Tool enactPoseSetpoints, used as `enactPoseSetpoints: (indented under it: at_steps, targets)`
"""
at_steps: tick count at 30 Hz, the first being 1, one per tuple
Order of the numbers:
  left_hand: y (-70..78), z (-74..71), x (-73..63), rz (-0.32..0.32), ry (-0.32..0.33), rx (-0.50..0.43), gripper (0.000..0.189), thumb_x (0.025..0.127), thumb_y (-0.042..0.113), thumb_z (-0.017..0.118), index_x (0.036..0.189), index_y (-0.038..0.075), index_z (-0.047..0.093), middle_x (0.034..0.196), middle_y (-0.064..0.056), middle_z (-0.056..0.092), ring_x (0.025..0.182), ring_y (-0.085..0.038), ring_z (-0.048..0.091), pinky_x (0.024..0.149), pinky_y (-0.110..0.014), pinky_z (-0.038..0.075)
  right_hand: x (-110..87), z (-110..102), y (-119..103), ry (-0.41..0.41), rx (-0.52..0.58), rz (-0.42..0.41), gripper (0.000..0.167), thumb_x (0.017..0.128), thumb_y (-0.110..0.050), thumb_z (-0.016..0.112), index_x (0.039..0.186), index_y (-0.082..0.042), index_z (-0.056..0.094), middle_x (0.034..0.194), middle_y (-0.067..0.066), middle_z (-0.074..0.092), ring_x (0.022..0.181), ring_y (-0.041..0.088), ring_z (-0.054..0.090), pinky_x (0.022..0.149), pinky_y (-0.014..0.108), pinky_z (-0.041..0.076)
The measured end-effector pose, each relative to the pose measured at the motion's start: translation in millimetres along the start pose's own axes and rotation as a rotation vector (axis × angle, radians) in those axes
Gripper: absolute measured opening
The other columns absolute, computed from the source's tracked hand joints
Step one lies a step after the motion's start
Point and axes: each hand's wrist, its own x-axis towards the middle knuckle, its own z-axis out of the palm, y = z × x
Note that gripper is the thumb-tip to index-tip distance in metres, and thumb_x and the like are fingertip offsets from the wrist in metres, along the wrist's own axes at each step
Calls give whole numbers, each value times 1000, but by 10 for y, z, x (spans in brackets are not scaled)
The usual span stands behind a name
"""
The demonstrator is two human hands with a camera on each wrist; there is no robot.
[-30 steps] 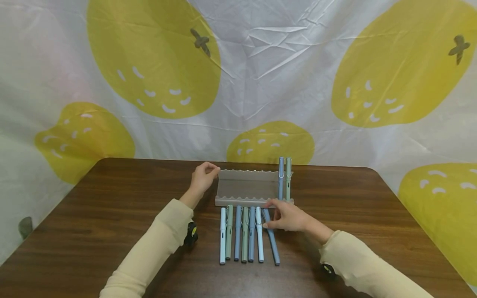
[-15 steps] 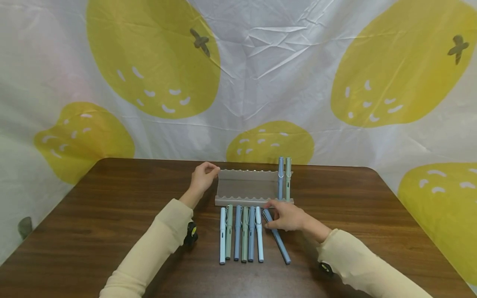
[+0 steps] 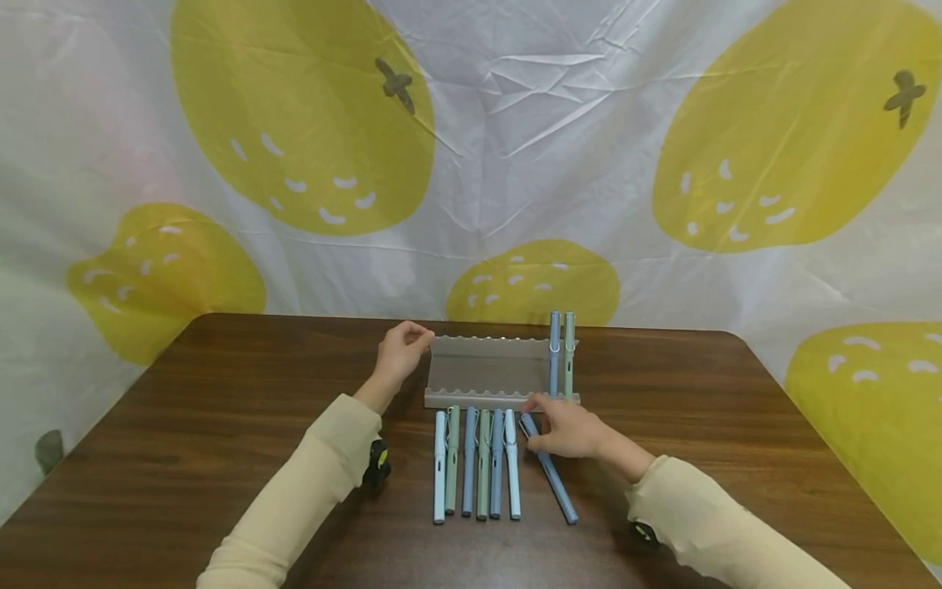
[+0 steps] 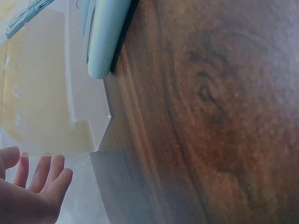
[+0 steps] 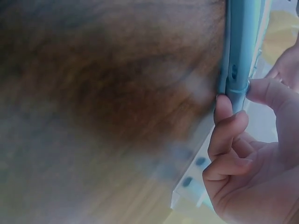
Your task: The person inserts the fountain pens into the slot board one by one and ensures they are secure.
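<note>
A clear pen rack (image 3: 486, 372) with scalloped edges stands near the back of the table. My left hand (image 3: 400, 353) holds its upper left corner, thumb and fingertips at the edge. In the right part of the rack a blue pen (image 3: 554, 327) and a green pen (image 3: 570, 329) lie side by side. My right hand (image 3: 572, 428), just in front of the rack, pinches the capped end of a slanting blue pen (image 3: 557, 483) between thumb and fingers. The right wrist view shows that pen (image 5: 243, 46) from close up, the thumb on one side and fingertips on the other.
Left of the slanting pen, several capped pens lie in a row before the rack, from a pale blue pen (image 3: 439, 466) to another pale blue pen (image 3: 513, 466). Behind the wooden table (image 3: 243, 425) hangs a white cloth (image 3: 486, 188) with yellow fruit prints.
The slanting blue pen's near end has swung to the right, while its capped end stays at my right hand. My left hand and the rack have not moved.
</note>
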Motion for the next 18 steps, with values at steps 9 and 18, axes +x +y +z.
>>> enactPoseSetpoints:
  at_steps: [9,18]
  targets:
    - [0,5,3,4,3,10,20,87,19,56,94,1,58,94,-15,62,90,-30,58,77,-40,42,-30,-90,47,-44,178,15,41,80,-12,62,116,-3,44,62,-4,55,44,10,48,42,27,42]
    - [-14,3,20,-4,9,12,18,87,17,56,94,1,59,93,-14,62,89,-29,58,76,-40,43,-18,-215,43,70,198,-17,44,80,-9,61,119,-3,43,66,-6,58,52,9,50,50,27,42]
